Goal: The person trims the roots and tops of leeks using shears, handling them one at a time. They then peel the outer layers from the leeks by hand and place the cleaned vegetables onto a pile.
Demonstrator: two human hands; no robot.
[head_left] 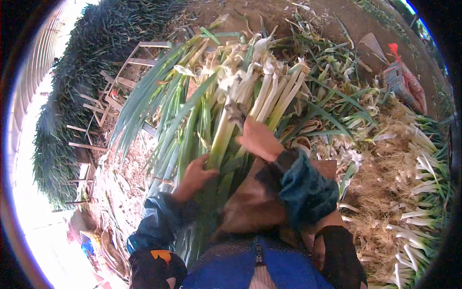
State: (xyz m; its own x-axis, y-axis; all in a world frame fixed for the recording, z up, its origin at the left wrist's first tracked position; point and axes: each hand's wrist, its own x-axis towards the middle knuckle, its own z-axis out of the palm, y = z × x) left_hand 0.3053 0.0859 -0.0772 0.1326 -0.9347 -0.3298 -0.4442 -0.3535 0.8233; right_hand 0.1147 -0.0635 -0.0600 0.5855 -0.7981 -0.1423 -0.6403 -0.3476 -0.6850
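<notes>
My left hand (195,177) is closed around the green part of a leek (222,135), whose white end points away from me. My right hand (260,140) is closed on a grey, metal-looking tool (236,113); blur hides its exact kind. This tool lies against the pale shaft of the leek. Just beyond my right hand, several trimmed-looking white leek stalks (270,96) lie side by side on the heap. Long green leaves (168,115) spread to the left of my hands.
Loose leaf scraps (332,91) cover the ground at the upper right, near a red-and-white bag (406,84). Leeks with bushy roots (380,192) line the right side. Wooden frames (103,103) and a large bank of green leeks (62,120) stand at the left.
</notes>
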